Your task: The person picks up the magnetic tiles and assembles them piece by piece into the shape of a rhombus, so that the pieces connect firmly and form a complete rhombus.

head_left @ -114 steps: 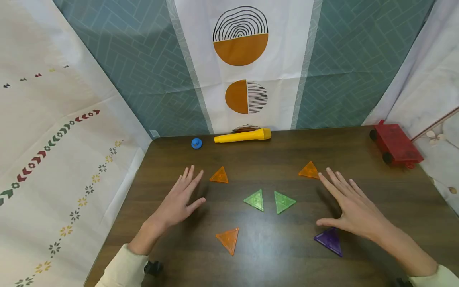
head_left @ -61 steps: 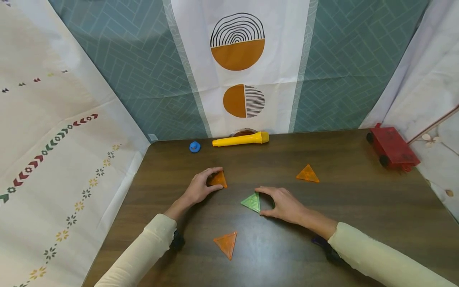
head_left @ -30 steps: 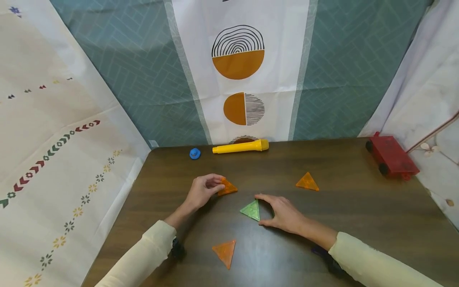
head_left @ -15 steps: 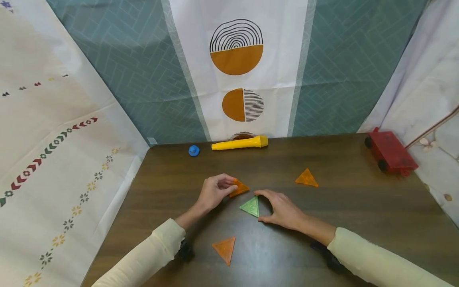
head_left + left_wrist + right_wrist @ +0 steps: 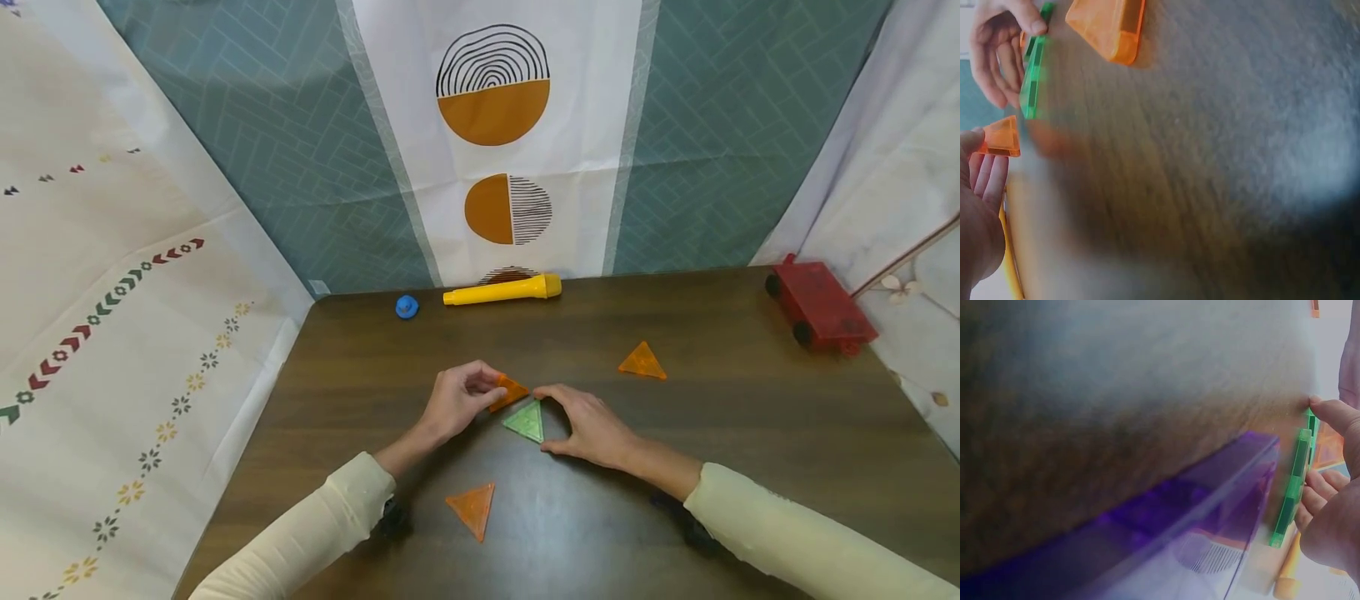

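Observation:
Between the thumb and fingers of my left hand [image 5: 457, 405] is an orange triangular tile [image 5: 512, 392], pinched at its left side; the left wrist view also shows this orange tile [image 5: 1002, 136]. My right hand [image 5: 597, 432] holds a green triangular tile [image 5: 528, 421] by two corners, thumb at the near one and a finger at the far one. The held orange tile is just behind and left of it; whether they touch I cannot tell. A second green tile [image 5: 1291, 494] shows in the right wrist view beside my right hand [image 5: 1335, 512], but the hand covers it in the head view.
One orange tile [image 5: 474, 510] lies nearer the front, another [image 5: 642, 361] at the back right. A purple tile [image 5: 1210, 500] is under my right forearm. Along the back edge are a blue toy [image 5: 407, 307] and yellow microphone [image 5: 502, 291]; a red cart [image 5: 823, 307] stands far right.
My left hand took hold of the back-left orange tile and moved it right, toward the green tile. My right hand came in from the right, gripped the green tile and has since stayed there.

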